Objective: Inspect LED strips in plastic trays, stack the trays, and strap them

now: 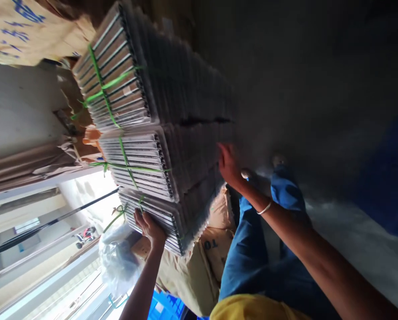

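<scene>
Bundles (195, 151): three, stacked above sacks (188, 278), bound with green string (102, 92).
Left hand (151, 229): fingers extended against the lowest bundle (197, 209).
Right hand (229, 164): blurred, beside the bundles; finger spread and contact cannot be told.

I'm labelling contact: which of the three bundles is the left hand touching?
The lowest bundle in the picture: the left hand lies on its striped end, while the top bundle and middle bundle show no hand there.

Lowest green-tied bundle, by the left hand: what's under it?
Below the bundle, brown packages show, one with dark lettering. The bundle covers whatever lies directly beneath, so whether those packages bear it can't be told.
</scene>
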Demonstrator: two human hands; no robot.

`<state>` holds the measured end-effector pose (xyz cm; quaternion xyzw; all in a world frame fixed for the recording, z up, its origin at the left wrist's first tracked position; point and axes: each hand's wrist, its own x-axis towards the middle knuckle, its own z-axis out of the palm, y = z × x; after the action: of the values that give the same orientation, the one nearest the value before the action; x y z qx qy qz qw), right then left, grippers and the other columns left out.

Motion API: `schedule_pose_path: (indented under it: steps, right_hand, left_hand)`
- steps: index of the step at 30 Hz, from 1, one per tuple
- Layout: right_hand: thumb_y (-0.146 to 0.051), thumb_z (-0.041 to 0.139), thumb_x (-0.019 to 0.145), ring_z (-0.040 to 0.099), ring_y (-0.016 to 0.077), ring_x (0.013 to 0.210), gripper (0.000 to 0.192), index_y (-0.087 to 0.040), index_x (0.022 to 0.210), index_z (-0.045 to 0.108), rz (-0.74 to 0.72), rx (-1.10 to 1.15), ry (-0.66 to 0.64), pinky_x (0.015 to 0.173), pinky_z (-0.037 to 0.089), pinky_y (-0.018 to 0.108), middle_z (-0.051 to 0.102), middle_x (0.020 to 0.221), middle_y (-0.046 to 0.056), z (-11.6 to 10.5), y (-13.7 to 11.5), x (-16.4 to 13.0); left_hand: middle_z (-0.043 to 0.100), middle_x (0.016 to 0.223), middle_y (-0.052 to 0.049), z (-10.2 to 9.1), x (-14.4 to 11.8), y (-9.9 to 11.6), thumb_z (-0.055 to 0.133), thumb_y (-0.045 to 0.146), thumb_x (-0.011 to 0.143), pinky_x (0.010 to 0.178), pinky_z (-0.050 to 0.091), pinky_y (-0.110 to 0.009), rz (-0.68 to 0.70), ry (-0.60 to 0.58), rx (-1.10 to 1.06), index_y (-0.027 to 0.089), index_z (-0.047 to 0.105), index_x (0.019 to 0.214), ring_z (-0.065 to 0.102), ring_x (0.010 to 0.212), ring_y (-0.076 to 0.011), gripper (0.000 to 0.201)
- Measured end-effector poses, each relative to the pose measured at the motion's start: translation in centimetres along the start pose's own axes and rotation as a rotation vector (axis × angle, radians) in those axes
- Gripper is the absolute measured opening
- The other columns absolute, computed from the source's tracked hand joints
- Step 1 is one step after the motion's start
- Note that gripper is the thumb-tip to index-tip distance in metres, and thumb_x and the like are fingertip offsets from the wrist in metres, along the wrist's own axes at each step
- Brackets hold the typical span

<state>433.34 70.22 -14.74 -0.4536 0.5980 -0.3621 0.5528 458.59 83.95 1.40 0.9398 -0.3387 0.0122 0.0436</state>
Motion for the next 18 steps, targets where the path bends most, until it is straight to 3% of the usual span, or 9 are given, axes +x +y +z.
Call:
schedule_pose_path:
  steps: [4,6,8,13,18]
  right_hand:
    - [-0.011,0.04,0.087,0.057,0.0198,0.093,0.027,-0.015,0.101,0.063,0.213,0.008,-0.067,0.087,0.047,0.041,0.061,0.096,0.008,1.9,4.9,-7.4]
    - [-0.018,0.049,0.09,0.059,0.0168,0.085,0.015,-0.014,0.095,0.062,0.272,0.031,-0.114,0.08,0.05,0.038,0.062,0.09,0.005,3.1,5.4,-10.5]
    - [-0.026,0.054,0.09,0.06,0.0151,0.083,0.015,-0.013,0.095,0.061,0.305,0.071,-0.159,0.077,0.052,0.036,0.062,0.091,0.004,4.2,5.1,-12.4]
    - [-0.03,0.053,0.092,0.061,0.0153,0.089,0.022,-0.015,0.106,0.059,0.333,0.188,-0.229,0.078,0.053,0.034,0.062,0.104,0.006,6.2,3.7,-13.1]
    - [-0.031,0.054,0.091,0.061,0.0139,0.082,0.024,-0.014,0.107,0.058,0.405,0.227,-0.232,0.071,0.054,0.032,0.061,0.101,0.005,7.1,4.6,-13.8]
  left_hand:
    - [0.031,0.146,-0.017,0.1,0.0,0.0,0.025,0.048,0.093,0.113,0.02,-0.044,-0.01,-0.006,0.014,0.011,0.03,0.142,0.025,0.137,-0.0273,0.062]
    - [0.032,0.146,-0.016,0.1,0.0,0.2,0.025,0.049,0.093,0.112,0.02,-0.045,-0.009,-0.007,0.019,0.011,0.03,0.142,0.025,0.137,-0.028,0.062]
    - [0.031,0.147,-0.016,0.1,-0.1,0.4,0.024,0.049,0.093,0.112,0.019,-0.046,-0.006,-0.009,0.022,0.011,0.029,0.143,0.024,0.137,-0.0282,0.063]
    - [0.03,0.147,-0.016,0.3,0.1,0.4,0.023,0.048,0.093,0.111,0.018,-0.05,-0.006,-0.014,0.039,0.011,0.028,0.142,0.024,0.137,-0.0306,0.062]
    - [0.03,0.145,-0.02,0.7,0.7,-0.7,0.017,0.048,0.093,0.11,0.018,-0.052,0.074,-0.019,0.089,0.007,0.025,0.142,0.025,0.135,-0.0324,0.064]
